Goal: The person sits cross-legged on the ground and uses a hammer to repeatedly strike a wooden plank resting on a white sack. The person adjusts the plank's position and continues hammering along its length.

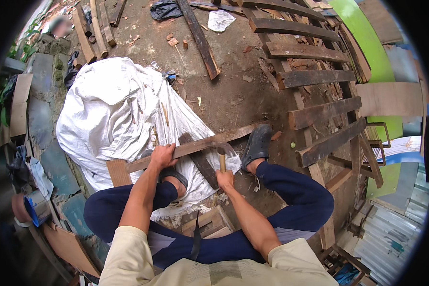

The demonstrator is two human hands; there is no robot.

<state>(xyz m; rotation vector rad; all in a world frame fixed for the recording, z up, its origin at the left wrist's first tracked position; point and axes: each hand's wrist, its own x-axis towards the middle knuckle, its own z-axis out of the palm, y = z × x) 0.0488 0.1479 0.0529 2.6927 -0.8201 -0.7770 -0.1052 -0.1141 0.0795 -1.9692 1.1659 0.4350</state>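
My right hand is closed round the wooden handle of a hammer, held upright beside a long wooden plank. My left hand grips that wooden plank, which slants from the lower left up to my right shoe. Beneath it, a darker board crosses at an angle. A paler piece of wood lies by the plank's left end. Both wood pieces rest over a white woven sack. My dark clogs stand on either side of the crossing; the left one is partly hidden by the plank and my arm.
At right lies a slatted wooden frame like a big pallet. A loose dark beam lies ahead on the dirt ground. Several wood lengths lie at the far left. A low block wall borders the left; corrugated metal sheet is at lower right.
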